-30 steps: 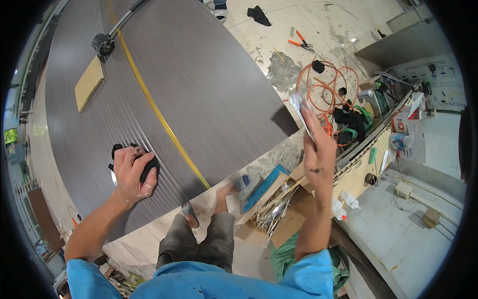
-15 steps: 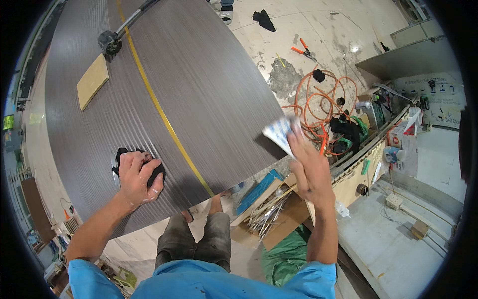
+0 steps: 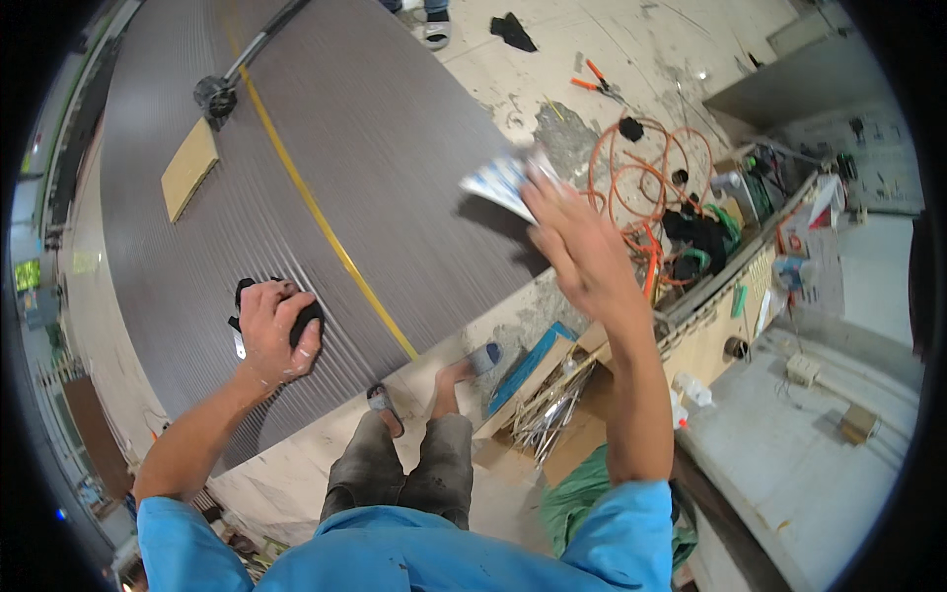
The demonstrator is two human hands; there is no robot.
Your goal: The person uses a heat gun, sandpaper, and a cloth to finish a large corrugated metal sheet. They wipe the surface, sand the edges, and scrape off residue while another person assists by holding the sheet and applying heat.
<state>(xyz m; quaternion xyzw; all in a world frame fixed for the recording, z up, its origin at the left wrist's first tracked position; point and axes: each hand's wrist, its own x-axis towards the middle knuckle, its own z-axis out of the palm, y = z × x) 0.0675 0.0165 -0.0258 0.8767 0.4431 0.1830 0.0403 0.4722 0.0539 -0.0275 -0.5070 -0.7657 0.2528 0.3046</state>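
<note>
A wide grey ribbed panel (image 3: 395,148) lies before me, with a yellow strip (image 3: 314,212) running along it. My left hand (image 3: 274,335) rests on the near left part of the panel, fingers curled round a bunched black cloth (image 3: 308,321). Over the panel's right edge, my right hand (image 3: 582,242) grips a white sheet (image 3: 498,185) with blue printing, thin and roughly triangular as seen. The sheet casts a shadow on the panel; motion blurs it slightly, and my fingers cover one end.
On the panel lie a beige board (image 3: 189,170) and a long-handled tool with a dark round head (image 3: 214,97). Right of it, an orange hose (image 3: 617,187) and orange-handled pliers (image 3: 600,84) lie on the floor. A cardboard box of scraps (image 3: 552,419) stands near my feet. Another person's foot (image 3: 436,30) shows beyond.
My right hand has moved left and farther away, carrying the sheet over the panel. My left hand stays on the black cloth. My feet now show more fully beside the panel's near edge.
</note>
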